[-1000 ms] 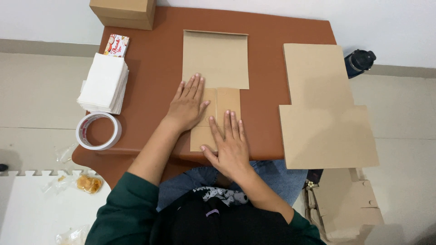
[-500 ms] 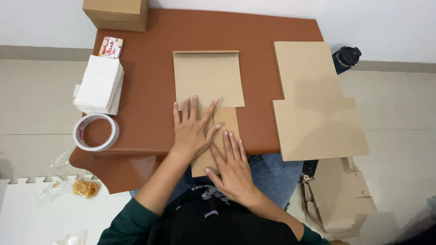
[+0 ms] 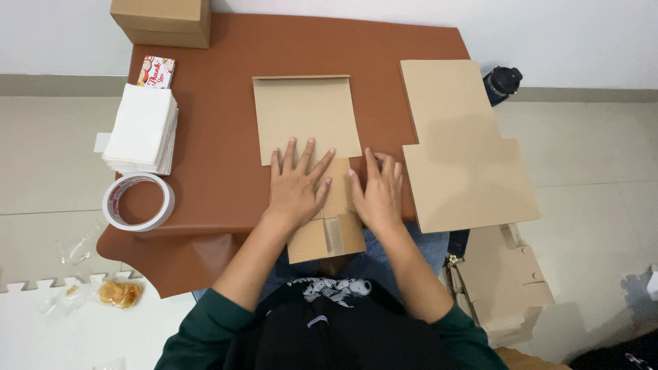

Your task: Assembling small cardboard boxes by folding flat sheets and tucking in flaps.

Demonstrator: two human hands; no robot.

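1. I see a closed cardboard box (image 3: pixel 163 20) at the far left corner of the brown surface (image 3: pixel 219 137).
2. A small printed card (image 3: pixel 156 72) lies just behind a stack of white sheets (image 3: pixel 140 129).
3. A tape roll (image 3: pixel 138 202) sits near the left edge.
4. Flat cardboard blanks (image 3: pixel 460 144) lie stacked on the right.
5. A dark bottle (image 3: pixel 502 83) stands on the floor beyond them.
6. More folded cardboard (image 3: pixel 504 281) lies lower right on the floor.

Tan cardboard sheet (image 3: pixel 306 123); reddish-brown table (image 3: pixel 219 103); white napkins (image 3: pixel 140 128).
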